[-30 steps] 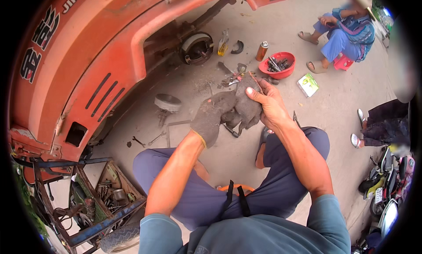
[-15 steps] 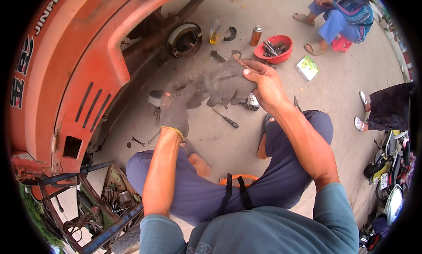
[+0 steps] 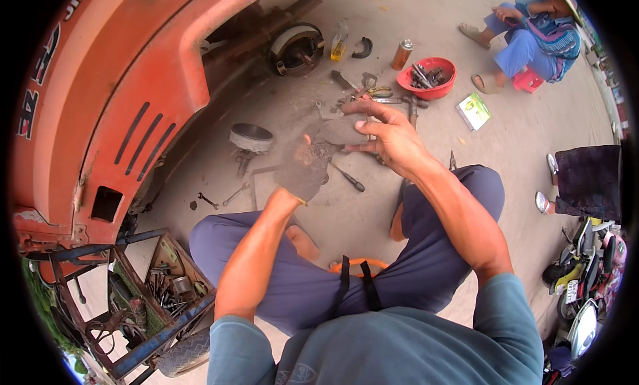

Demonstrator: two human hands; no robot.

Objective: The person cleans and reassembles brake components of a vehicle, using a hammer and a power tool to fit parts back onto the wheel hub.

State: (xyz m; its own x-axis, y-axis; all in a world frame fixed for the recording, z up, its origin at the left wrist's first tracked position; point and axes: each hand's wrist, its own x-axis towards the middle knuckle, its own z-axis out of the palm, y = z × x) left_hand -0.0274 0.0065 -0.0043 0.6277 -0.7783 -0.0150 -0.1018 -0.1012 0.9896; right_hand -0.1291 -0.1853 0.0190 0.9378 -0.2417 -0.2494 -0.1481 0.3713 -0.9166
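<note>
My left hand (image 3: pixel 301 172) wears a dark grey, dirty work glove with a yellow cuff edge; a bare fingertip shows through it. Another grey work glove (image 3: pixel 338 130), bunched up, is stretched between both hands above the ground. My bare right hand (image 3: pixel 399 140) grips it between thumb and fingers, while the left appears closed on its near side, the fingers partly hidden. Below them lies a screwdriver (image 3: pixel 347 177) with a dark handle. Left of the gloved hand stands a round metal drum-like part (image 3: pixel 251 140).
An orange-red vehicle body (image 3: pixel 133 85) with an exposed wheel hub (image 3: pixel 296 50) fills the left. Beyond my hands are pliers (image 3: pixel 380 92), a hammer (image 3: pixel 414 107), a red bowl of metal parts (image 3: pixel 436 88) and a spray can (image 3: pixel 403 54). A seated person (image 3: pixel 532 42) is far right.
Both hands have come closer together, and the held glove is more bunched. My left hand has moved right, uncovering the drum-like part; pliers and hammer now show beyond my right hand.
</note>
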